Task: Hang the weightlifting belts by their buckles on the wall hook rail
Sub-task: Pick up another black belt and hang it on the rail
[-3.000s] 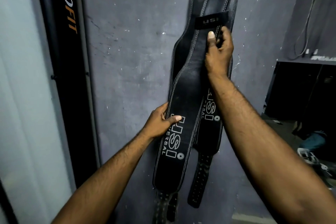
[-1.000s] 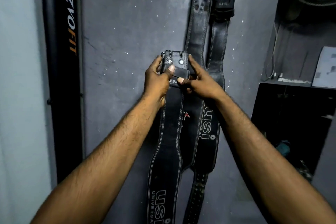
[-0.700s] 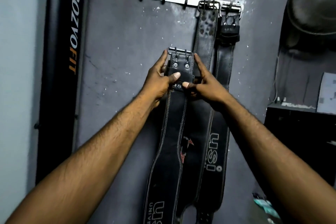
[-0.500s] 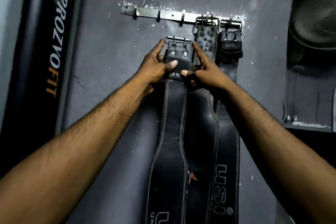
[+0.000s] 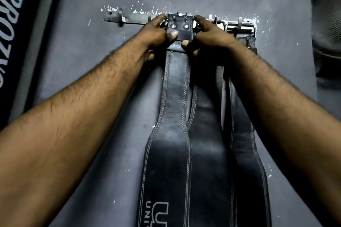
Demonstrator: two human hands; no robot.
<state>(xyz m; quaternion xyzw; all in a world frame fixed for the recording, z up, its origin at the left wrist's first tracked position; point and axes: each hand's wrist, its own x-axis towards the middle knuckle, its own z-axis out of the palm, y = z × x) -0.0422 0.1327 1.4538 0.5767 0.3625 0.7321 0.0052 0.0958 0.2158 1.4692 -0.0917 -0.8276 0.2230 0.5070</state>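
You are holding up a belt (image 5: 175, 97) that is hanging long below your hands: thick stitched leather, probably heavy and stiff. The hook rail (image 5: 136, 18) is running just beyond your fingertips. Your left hand (image 5: 155, 33) and right hand (image 5: 212, 35) are pinching the belt's top end from either side, sensibly close under the buckle (image 5: 180, 17) between them.

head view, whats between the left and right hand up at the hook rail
In the head view, the belt's buckle end lies between them; the left hand and right hand pinch it from either side, up at the hook rail.
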